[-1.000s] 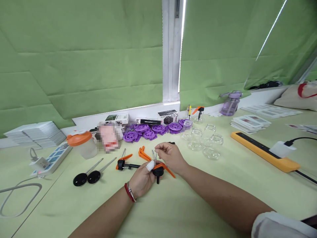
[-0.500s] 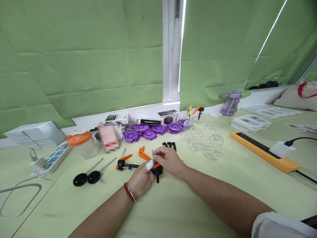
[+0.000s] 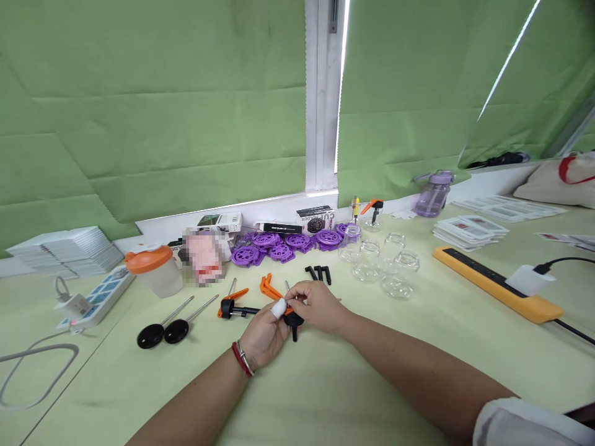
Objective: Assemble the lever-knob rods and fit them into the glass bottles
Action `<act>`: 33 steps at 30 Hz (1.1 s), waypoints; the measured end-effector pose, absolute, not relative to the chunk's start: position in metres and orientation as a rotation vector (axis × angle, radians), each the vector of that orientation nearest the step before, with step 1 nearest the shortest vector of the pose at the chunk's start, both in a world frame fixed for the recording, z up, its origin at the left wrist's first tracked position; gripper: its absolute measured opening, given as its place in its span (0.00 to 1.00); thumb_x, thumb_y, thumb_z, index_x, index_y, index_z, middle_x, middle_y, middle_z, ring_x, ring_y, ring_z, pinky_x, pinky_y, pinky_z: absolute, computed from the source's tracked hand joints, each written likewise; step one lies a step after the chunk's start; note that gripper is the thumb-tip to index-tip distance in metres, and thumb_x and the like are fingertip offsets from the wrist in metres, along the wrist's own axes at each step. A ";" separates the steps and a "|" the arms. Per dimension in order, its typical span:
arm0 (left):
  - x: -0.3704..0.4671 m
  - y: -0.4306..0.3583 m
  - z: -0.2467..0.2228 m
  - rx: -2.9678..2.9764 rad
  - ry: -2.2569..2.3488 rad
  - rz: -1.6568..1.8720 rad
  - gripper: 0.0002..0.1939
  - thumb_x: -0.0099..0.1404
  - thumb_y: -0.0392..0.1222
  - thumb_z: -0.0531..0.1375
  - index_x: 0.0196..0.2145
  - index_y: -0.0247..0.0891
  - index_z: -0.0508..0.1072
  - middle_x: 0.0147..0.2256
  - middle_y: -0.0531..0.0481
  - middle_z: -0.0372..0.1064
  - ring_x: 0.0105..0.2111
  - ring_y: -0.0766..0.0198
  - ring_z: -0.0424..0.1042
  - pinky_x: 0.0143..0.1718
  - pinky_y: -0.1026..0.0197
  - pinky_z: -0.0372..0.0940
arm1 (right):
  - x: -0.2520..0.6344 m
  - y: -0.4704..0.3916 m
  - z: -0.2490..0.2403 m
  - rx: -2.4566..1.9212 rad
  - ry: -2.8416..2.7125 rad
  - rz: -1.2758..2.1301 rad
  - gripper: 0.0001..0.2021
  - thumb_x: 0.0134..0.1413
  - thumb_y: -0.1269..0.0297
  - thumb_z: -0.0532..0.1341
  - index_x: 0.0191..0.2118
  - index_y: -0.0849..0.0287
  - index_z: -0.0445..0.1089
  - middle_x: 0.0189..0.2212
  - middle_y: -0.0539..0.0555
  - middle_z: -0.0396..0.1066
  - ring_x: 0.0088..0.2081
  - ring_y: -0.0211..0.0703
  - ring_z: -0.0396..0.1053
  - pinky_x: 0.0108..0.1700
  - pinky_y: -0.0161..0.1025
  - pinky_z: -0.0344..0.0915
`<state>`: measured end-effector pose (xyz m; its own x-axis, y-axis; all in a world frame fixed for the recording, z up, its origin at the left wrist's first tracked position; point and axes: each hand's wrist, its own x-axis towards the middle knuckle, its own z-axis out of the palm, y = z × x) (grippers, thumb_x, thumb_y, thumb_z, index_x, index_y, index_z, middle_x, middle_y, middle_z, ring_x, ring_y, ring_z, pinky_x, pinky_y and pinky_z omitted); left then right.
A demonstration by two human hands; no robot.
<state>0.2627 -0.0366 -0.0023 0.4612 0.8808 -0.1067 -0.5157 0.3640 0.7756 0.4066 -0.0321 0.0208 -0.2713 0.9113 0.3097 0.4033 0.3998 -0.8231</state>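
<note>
My left hand (image 3: 264,339), its thumb wrapped in white, is closed round a black-and-orange lever part (image 3: 294,320) with a black stem pointing down. My right hand (image 3: 321,305) reaches over the top of this part, thumb and fingers pinched together there. A thin metal rod (image 3: 287,285) stands up beside those fingertips. Whatever the right fingertips grip is hidden. Just left of my hands lies a similar black-and-orange assembly (image 3: 227,308). Orange levers (image 3: 267,286) rest beyond the hands, and several short black elbow pieces (image 3: 318,273) lie behind my right hand.
Two black-headed metal rods (image 3: 176,331) lie at the left, near an orange-lidded cup (image 3: 160,282). Purple slotted discs (image 3: 281,252) are heaped at the back. Clear glass jars (image 3: 397,287) stand to the right, before a yellow power strip (image 3: 493,285).
My right fingertips have come down slightly and closer to the lever part. The held part has shifted a little left and up, and more of the black elbow pieces shows.
</note>
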 end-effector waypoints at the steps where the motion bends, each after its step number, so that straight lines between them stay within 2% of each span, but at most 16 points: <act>1: 0.262 -0.036 -0.003 0.746 0.571 0.963 0.07 0.59 0.40 0.61 0.31 0.33 0.73 0.33 0.45 0.72 0.38 0.59 0.69 0.42 0.57 0.63 | 0.407 -0.032 0.021 -1.141 -1.871 0.768 0.09 0.49 0.72 0.56 0.31 0.59 0.74 0.29 0.52 0.73 0.31 0.38 0.68 0.34 0.35 0.63; 5: 0.261 -0.036 -0.005 0.750 0.548 0.948 0.07 0.61 0.41 0.59 0.30 0.34 0.72 0.34 0.44 0.72 0.40 0.58 0.69 0.43 0.56 0.62 | 0.409 -0.033 0.026 -1.112 -1.976 0.694 0.08 0.47 0.74 0.57 0.28 0.58 0.73 0.29 0.51 0.72 0.34 0.39 0.67 0.38 0.36 0.62; 9: 0.261 -0.036 -0.003 0.743 0.533 0.972 0.07 0.60 0.40 0.60 0.34 0.33 0.74 0.37 0.43 0.73 0.43 0.56 0.69 0.46 0.56 0.61 | 0.413 -0.034 0.033 -1.016 -2.134 0.677 0.03 0.45 0.71 0.62 0.28 0.58 0.73 0.31 0.51 0.72 0.38 0.41 0.66 0.43 0.38 0.60; 14: 0.260 -0.034 -0.002 0.739 0.554 0.982 0.10 0.59 0.41 0.61 0.37 0.33 0.74 0.37 0.44 0.73 0.45 0.56 0.68 0.48 0.56 0.59 | 0.417 -0.039 0.039 -1.055 -2.315 0.540 0.14 0.35 0.69 0.68 0.34 0.57 0.70 0.34 0.51 0.69 0.40 0.45 0.63 0.44 0.41 0.57; 17: 0.258 -0.034 -0.002 0.783 0.541 0.979 0.12 0.60 0.45 0.60 0.37 0.34 0.74 0.38 0.44 0.72 0.45 0.57 0.67 0.49 0.56 0.59 | 0.415 -0.044 0.040 -1.056 -2.388 0.412 0.12 0.40 0.73 0.63 0.35 0.59 0.68 0.34 0.53 0.67 0.39 0.44 0.62 0.44 0.42 0.55; 20: 0.255 -0.036 0.001 0.909 0.506 0.918 0.13 0.61 0.47 0.59 0.38 0.35 0.73 0.39 0.45 0.71 0.46 0.57 0.66 0.49 0.57 0.58 | 0.414 -0.047 0.042 -1.014 -2.447 0.354 0.13 0.40 0.77 0.60 0.36 0.60 0.66 0.34 0.53 0.66 0.39 0.44 0.61 0.45 0.42 0.54; 22: 0.253 -0.037 0.005 1.045 0.502 0.842 0.13 0.58 0.44 0.62 0.39 0.36 0.73 0.40 0.45 0.71 0.46 0.57 0.66 0.47 0.57 0.59 | 0.414 -0.048 0.044 -0.990 -2.471 0.361 0.14 0.38 0.78 0.60 0.36 0.60 0.66 0.35 0.53 0.66 0.39 0.43 0.61 0.45 0.42 0.53; 25: 0.253 -0.040 0.012 1.249 0.514 0.742 0.18 0.52 0.38 0.66 0.43 0.38 0.71 0.42 0.45 0.69 0.46 0.55 0.65 0.45 0.56 0.60 | 0.415 -0.052 0.049 -0.953 -2.526 0.385 0.15 0.38 0.78 0.60 0.36 0.58 0.67 0.35 0.53 0.65 0.38 0.43 0.60 0.44 0.42 0.53; 30: 0.260 -0.048 0.020 1.348 0.544 0.763 0.23 0.52 0.35 0.66 0.46 0.40 0.67 0.46 0.45 0.67 0.48 0.56 0.64 0.46 0.57 0.60 | 0.417 -0.056 0.053 -0.903 -2.587 0.309 0.12 0.43 0.75 0.61 0.37 0.58 0.68 0.38 0.55 0.63 0.40 0.45 0.59 0.45 0.43 0.53; 33: 0.263 -0.051 0.019 1.348 0.617 0.778 0.22 0.52 0.36 0.66 0.44 0.41 0.67 0.42 0.47 0.68 0.39 0.61 0.66 0.38 0.61 0.62 | 0.417 -0.057 0.052 -0.898 -2.602 0.288 0.11 0.43 0.73 0.62 0.37 0.58 0.69 0.39 0.55 0.61 0.41 0.46 0.58 0.46 0.44 0.53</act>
